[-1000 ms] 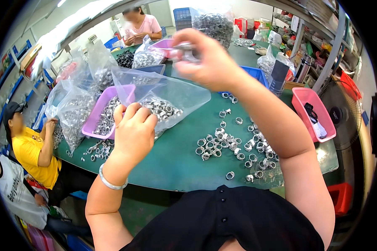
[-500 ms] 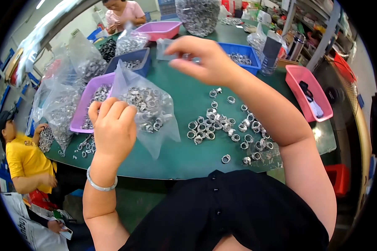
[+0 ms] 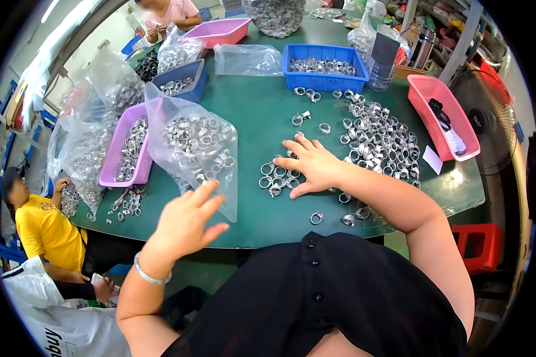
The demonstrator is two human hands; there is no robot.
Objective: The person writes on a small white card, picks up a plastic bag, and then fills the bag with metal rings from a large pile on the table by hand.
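Observation:
My right hand (image 3: 317, 163) lies palm down with fingers spread on a small group of silver metal ring clamps (image 3: 275, 189), partly hiding them. My left hand (image 3: 187, 221) is open, fingers apart and nothing in it, at the near edge of a clear plastic bag (image 3: 225, 196). Many of the same kind of rings fill this bag; whether my fingertips touch the plastic, I cannot tell. A larger heap of ring clamps (image 3: 390, 143) spreads to the right of my right hand. Single rings (image 3: 317, 218) lie about on the green table (image 3: 250, 119).
A purple tray (image 3: 144, 163) of metal parts stands left of the bag. Blue bins (image 3: 292, 78) of rings, a flat clear bag (image 3: 247, 60) and a pink basket (image 3: 441, 128) stand farther back. A fan (image 3: 482, 119) is at right; co-workers (image 3: 50, 232) sit at left and far.
My right hand has come down from above the table onto the small ring group, fingers spreading. My left hand has opened and moved nearer, to the right; the bag has sagged.

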